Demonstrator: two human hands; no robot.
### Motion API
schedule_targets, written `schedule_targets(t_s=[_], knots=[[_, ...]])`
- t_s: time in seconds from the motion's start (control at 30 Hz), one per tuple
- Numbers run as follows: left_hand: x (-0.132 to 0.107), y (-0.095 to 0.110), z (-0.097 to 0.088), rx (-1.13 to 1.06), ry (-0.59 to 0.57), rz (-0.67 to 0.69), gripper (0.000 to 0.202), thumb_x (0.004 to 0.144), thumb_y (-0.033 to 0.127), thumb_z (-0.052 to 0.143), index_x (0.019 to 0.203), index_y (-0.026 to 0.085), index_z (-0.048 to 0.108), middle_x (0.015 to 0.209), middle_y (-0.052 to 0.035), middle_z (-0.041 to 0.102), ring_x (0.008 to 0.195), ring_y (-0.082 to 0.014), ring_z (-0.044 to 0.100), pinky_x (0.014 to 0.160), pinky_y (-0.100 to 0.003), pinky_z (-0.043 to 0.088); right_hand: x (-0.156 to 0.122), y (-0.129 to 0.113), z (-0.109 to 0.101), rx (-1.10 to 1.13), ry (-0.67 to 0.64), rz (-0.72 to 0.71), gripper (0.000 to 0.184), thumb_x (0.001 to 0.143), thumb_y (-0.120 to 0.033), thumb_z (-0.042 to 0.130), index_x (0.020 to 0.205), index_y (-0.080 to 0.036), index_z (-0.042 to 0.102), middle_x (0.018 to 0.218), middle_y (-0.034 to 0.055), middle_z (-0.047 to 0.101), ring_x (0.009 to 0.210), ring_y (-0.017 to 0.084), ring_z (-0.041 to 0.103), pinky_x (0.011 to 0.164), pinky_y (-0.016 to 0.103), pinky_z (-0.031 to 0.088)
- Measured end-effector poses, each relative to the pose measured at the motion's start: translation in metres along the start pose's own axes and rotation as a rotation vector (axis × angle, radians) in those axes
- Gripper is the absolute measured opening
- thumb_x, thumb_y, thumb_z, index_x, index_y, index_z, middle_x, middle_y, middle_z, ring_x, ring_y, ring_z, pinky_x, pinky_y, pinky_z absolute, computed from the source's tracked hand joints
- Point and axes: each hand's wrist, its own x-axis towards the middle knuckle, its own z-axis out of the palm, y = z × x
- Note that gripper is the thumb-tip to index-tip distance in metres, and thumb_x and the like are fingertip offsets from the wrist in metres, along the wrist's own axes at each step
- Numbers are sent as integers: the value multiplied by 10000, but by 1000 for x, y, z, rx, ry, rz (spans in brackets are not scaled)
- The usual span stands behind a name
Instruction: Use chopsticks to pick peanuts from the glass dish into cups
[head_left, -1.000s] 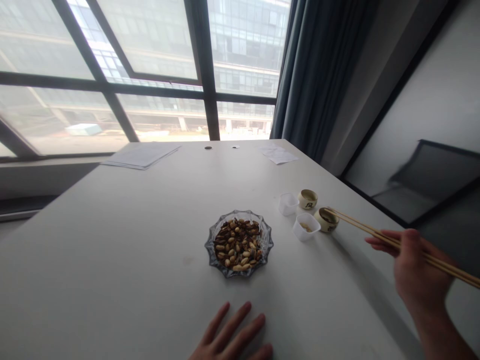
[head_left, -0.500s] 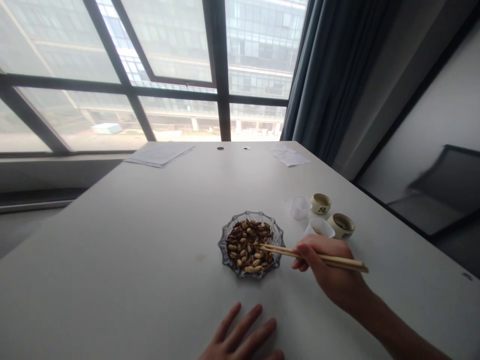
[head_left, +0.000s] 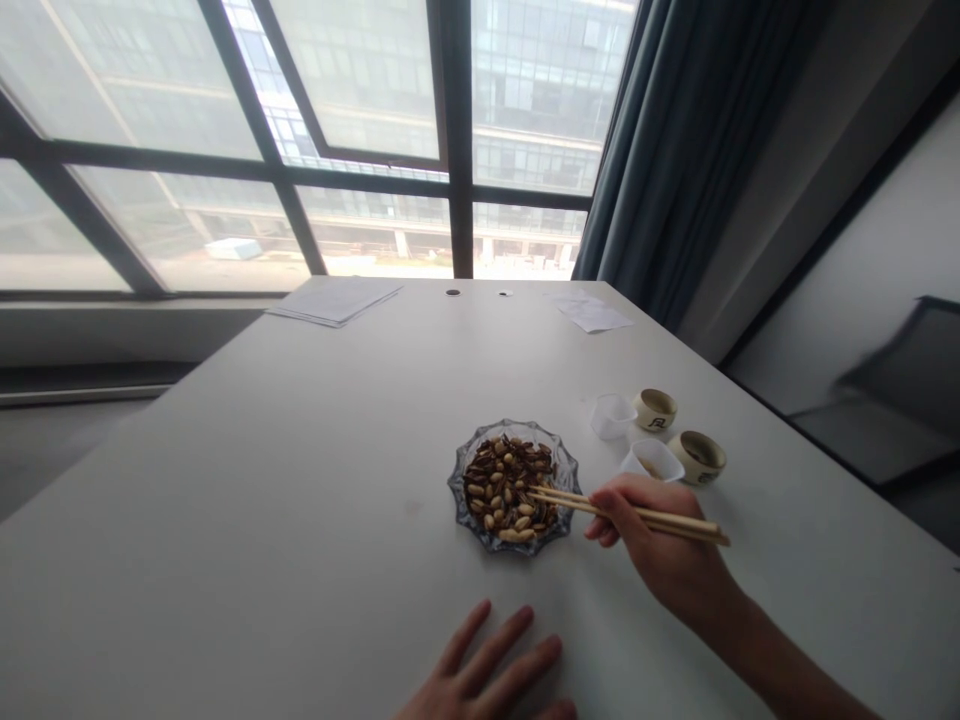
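A scalloped glass dish (head_left: 459, 490) stands on the white table (head_left: 225, 520), heaped with pale pistachios and dark striped sunflower seeds (head_left: 506, 490). My right hand (head_left: 652, 535) is shut on a pair of wooden chopsticks (head_left: 694, 527), whose tips reach over the dish's right side, among or just above the nuts. Nothing shows between the tips. My left hand (head_left: 487, 670) lies flat on the table below the dish, fingers spread, holding nothing.
Right of the dish stand two small white plastic cups (head_left: 613, 416) and two round ceramic cups (head_left: 654, 409). Papers lie at the table's far edge by a large window. A dark curtain hangs at the right.
My right hand has moved left from the table's right side, bringing the chopstick tips from near the ceramic cup over the dish. My left hand has stayed in place.
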Motion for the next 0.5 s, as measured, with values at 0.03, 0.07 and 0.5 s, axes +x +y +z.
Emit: schedule_targets(t_s=[0.03,0.07,0.5], knots=[[0,0,0,2,0,1,683,1004,403,876,1610,406,562,1673,21,558,1468,-283,607,1308,-509,400,0,1,1,15,-1,-5,468,1086,-478,638,740,-200,785,702,30,777,603,152,732,617,254,563],[0,0,0,2,-3,3,687,1000,403,881,1609,405,562,1672,20,560,1469,-286,606,1305,-511,405,-1,2,3,30,6,-10,467,1087,-478,635,744,-199,786,708,34,780,605,155,736,611,254,567],[-1,-1,3,6,17,14,706,996,425,883,1620,393,554,1698,9,528,1488,-294,589,1310,-509,398,-14,-5,-5,150,331,94,452,983,-610,738,809,-202,826,667,70,797,552,221,764,554,308,642]])
